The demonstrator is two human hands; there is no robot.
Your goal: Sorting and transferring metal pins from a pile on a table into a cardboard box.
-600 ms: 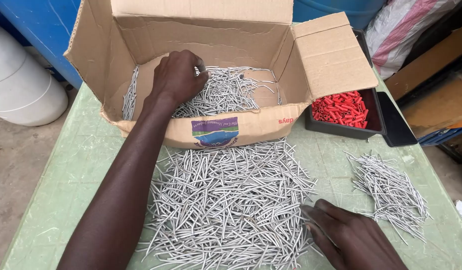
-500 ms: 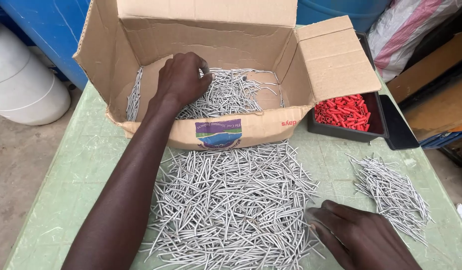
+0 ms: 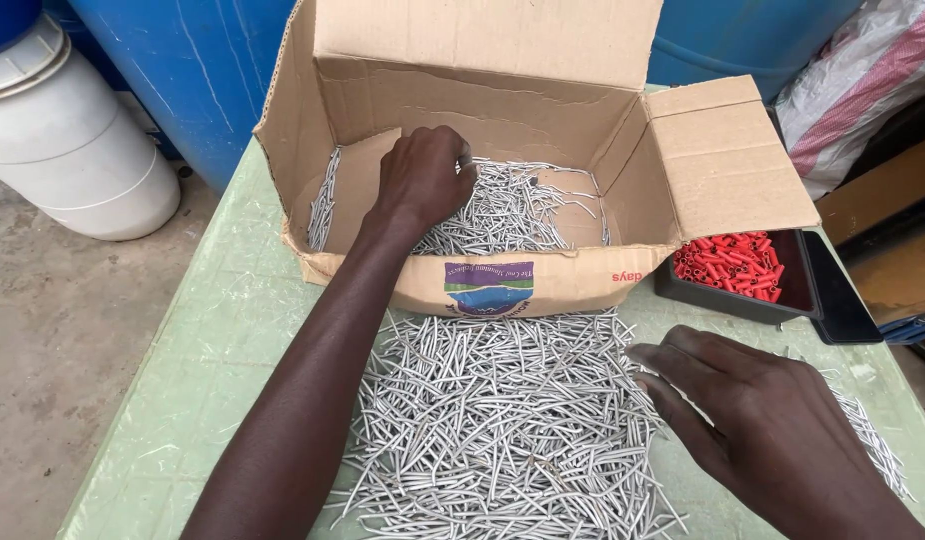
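Observation:
My left hand (image 3: 423,180) reaches into an open cardboard box (image 3: 483,70) and closes on the silver metal rods (image 3: 513,210) lying inside it. In front of the box a large pile of the same silver rods (image 3: 493,420) spreads over the green table (image 3: 193,380). My right hand (image 3: 773,420) rests palm down at the right edge of this pile, fingers spread and touching the rods.
A black tray (image 3: 833,310) of small red tubes (image 3: 733,265) sits right of the box. A smaller heap of rods (image 3: 873,440) lies at the far right. A white bucket (image 3: 73,150) and blue drums (image 3: 213,70) stand behind the table's left side.
The view has moved closer. My right hand has slid up from the pile's lower right edge to its right side. My left hand stays in the box on the rods.

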